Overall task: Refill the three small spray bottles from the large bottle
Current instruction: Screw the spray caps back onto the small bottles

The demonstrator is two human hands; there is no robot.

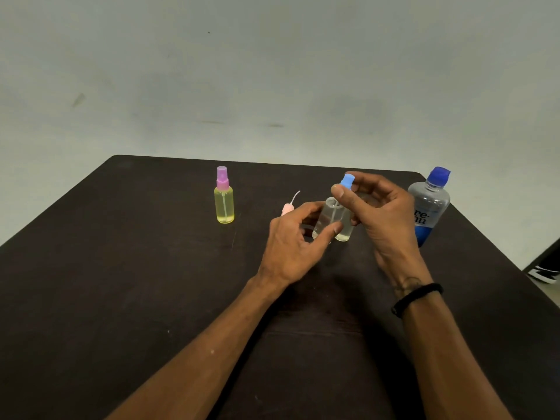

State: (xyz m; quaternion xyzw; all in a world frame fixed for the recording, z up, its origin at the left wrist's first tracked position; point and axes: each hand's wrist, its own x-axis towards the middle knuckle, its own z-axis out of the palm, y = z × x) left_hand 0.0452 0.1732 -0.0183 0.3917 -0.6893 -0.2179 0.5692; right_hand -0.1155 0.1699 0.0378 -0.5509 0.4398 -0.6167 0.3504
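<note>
While the left hand (pixel 292 237) curls its fingers and thumb around the lower body of a clear small spray bottle (pixel 331 221), its grip grasping that bottle, the right hand (pixel 381 207) pinches the blue spray cap (pixel 347 180) between thumb and fingers at the bottle's neck, its grip likewise closed on the cap. A thin dip tube runs down inside the clear body. Whether a second clear bottle stands directly behind the held one cannot be told; a pale yellowish base shows just to its right. A yellow small spray bottle (pixel 224 204) with a pink-purple cap stands upright on the dark surface (pixel 121 268), well apart to the left. A pink spray head (pixel 288 207) with its white tube pointing up lies just beyond the left hand's knuckles. The large bottle (pixel 430 204), clear with a blue cap and blue label, stands upright near the surface's right edge, just beside the right hand. A black wristband (pixel 416 298) circles the right wrist.
</note>
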